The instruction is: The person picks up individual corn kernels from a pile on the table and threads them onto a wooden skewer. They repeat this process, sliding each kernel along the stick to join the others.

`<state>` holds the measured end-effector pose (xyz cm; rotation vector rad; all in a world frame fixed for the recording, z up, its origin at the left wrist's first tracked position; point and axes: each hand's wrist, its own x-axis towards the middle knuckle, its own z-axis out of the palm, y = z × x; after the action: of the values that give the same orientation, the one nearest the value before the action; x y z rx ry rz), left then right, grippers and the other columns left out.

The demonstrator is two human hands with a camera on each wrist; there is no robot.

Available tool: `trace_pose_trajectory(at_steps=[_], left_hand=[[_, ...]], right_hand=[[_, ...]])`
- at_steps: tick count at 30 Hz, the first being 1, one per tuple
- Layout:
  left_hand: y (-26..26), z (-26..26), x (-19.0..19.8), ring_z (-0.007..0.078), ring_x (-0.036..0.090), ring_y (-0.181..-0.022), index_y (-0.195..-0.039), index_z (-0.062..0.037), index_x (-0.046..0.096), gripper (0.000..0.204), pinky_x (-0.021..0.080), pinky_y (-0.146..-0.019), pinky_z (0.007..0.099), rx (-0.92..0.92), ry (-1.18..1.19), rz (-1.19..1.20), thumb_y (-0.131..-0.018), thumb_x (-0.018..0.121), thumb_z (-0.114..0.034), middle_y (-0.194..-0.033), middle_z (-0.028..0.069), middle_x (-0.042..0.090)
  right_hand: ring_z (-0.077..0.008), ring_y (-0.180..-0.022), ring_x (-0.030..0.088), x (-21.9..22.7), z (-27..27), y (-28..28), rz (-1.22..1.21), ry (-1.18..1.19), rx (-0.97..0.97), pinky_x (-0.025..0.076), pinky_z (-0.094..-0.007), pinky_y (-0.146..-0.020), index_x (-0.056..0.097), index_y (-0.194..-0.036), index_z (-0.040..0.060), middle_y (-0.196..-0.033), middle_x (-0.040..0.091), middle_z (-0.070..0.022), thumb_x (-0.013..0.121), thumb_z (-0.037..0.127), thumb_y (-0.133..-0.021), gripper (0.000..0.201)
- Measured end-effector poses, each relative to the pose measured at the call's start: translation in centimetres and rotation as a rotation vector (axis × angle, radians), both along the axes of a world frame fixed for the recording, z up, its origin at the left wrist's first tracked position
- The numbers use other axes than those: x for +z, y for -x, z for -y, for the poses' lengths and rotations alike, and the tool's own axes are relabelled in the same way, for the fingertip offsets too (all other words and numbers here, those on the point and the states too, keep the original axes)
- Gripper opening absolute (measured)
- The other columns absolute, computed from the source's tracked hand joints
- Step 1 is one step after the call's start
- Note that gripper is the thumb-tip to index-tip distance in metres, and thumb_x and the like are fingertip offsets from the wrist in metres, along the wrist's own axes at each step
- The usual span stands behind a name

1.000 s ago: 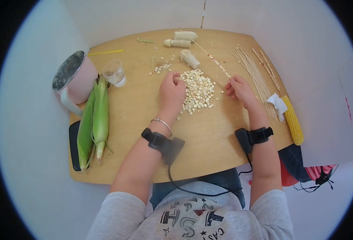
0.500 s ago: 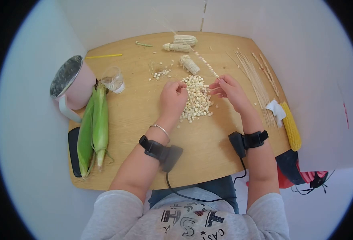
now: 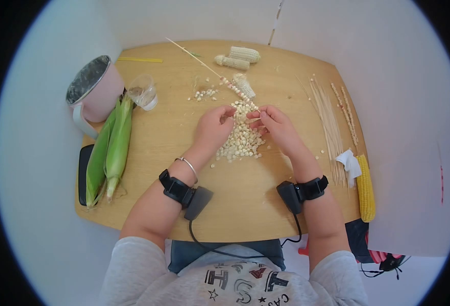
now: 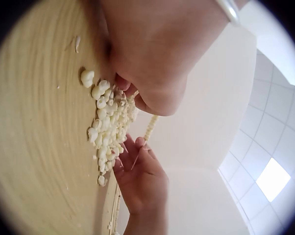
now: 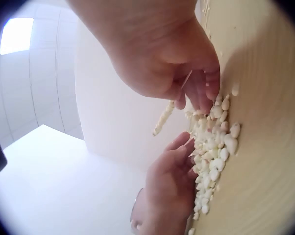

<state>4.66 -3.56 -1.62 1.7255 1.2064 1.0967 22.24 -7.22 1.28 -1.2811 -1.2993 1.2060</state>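
My right hand [image 3: 279, 128] pinches a thin wooden skewer [image 3: 193, 55] between thumb and fingers. Corn kernels [image 3: 237, 91] are threaded along part of it, and its bare far length slants up to the left. In the right wrist view, a short bare end of the skewer [image 5: 187, 78] shows at the palm. My left hand [image 3: 214, 128], fingers curled, is at the left side of a pile of loose pale kernels [image 3: 239, 146]. Its fingertips are partly hidden in the left wrist view, so I cannot tell whether they hold a kernel.
Stripped cobs [image 3: 244, 54] lie behind the pile. To the left are a pink pot [image 3: 100, 94], a clear cup [image 3: 146, 94] and green-husked corn [image 3: 116, 150]. Bare skewers [image 3: 327, 122], filled skewers [image 3: 346, 112], a tissue [image 3: 349, 164] and a yellow cob [image 3: 366, 191] lie right.
My right hand has moved left with the skewer, from the right of the pile to its upper right edge, near my left hand. The left hand stays at the pile's left side.
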Motion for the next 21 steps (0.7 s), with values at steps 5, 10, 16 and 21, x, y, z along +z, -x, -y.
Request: trace_pose_trajectory(at_steps=[5,10,16,21], left_hand=[[0.2,0.4,0.6,0.014,0.05,-0.071,-0.093,-0.0064,0.063,0.023,0.042,-0.066,0.0261,-0.093,-0.226,-0.126,-0.071,0.059,-0.01,-0.084,0.0059,0.055],[-0.3,1.2,0.7,0.0258,0.046,-0.087,-0.087,-0.0088,0.065,0.02,0.037,-0.081,0.0348,-0.069,-0.426,-0.333,-0.069,0.065,-0.018,-0.079,0.0067,0.05],[0.1,0.3,-0.2,0.0206,0.051,-0.082,-0.08,-0.0055,0.062,0.012,0.043,-0.072,0.0322,-0.031,-0.298,-0.141,-0.072,0.063,-0.014,-0.08,0.0077,0.054],[1.0,-0.6,0.5,0.0108,0.052,-0.065,-0.089,-0.0017,0.058,0.014,0.044,-0.058,0.0236,-0.015,0.137,0.202,-0.078,0.059,-0.011,-0.078,0.0047,0.058]], right_hand=[[-0.0093,-0.072,0.055,0.8,0.9,-1.9,-0.044,-0.024,-0.06,0.041,-0.0223,-0.063,0.054,-0.094,0.0048,-0.088,0.059,-0.0018,0.041,0.017,-0.09,0.018],[-0.0101,-0.069,0.054,-0.3,1.9,-3.9,-0.049,-0.02,-0.119,0.041,-0.0218,-0.061,0.054,-0.093,0.0018,-0.08,0.058,-0.0034,0.045,0.016,-0.088,0.018],[-0.01,-0.066,0.052,-0.1,3.3,-4.2,0.04,-0.036,-0.092,0.042,-0.0223,-0.059,0.056,-0.094,0.0007,-0.075,0.056,-0.0032,0.046,0.016,-0.086,0.019],[-0.0083,-0.063,0.049,-1.4,3.3,-5.6,0.01,-0.032,-0.167,0.039,-0.0212,-0.056,0.059,-0.089,0.0016,-0.069,0.054,-0.0013,0.049,0.015,-0.083,0.018]])
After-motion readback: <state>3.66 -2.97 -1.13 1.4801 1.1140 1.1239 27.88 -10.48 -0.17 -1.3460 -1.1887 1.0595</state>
